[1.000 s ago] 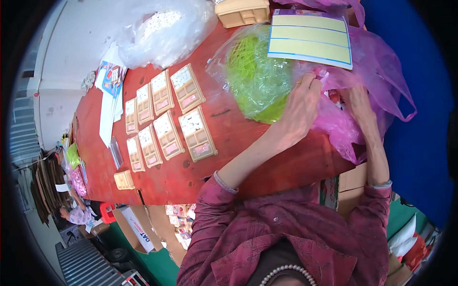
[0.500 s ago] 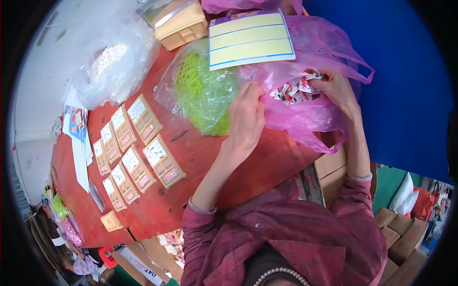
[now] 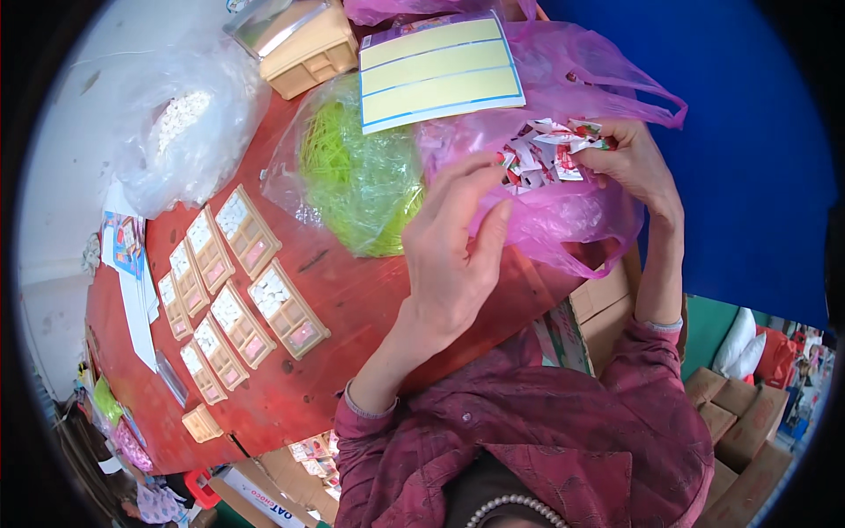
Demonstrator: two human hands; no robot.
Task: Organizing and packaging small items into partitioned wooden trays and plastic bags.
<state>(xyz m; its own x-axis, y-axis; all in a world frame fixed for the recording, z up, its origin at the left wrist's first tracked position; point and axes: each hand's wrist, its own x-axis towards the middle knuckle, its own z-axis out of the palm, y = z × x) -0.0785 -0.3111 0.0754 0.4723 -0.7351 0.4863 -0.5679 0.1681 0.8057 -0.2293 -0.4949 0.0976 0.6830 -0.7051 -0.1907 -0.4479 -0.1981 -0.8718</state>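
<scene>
A thin pink plastic bag (image 3: 563, 216) lies with its mouth spread, showing many small white-and-red packets (image 3: 528, 167) inside. My right hand (image 3: 641, 172) is closed at the far right of the opening, with several of these packets pinched between thumb and fingers. My left hand (image 3: 453, 251) is raised in front of the bag's left side, thumb apart from the fingers and nothing visible in it. Its fingertips come close to the packets; whether they touch the bag I cannot tell.
Beside the pink bag sits a clear bag of green shredded strips (image 3: 352, 167), under a pale yellow card (image 3: 440, 75). Two rows of compartment trays (image 3: 288, 308) with white and pink pieces stand on the red table (image 3: 352, 308). A clear bag of white pieces (image 3: 180, 119) is farther left.
My left hand has let go of the pink bag's edge and turned, its thumb spreading away. My right hand has shifted slightly, with more packets showing in its grip.
</scene>
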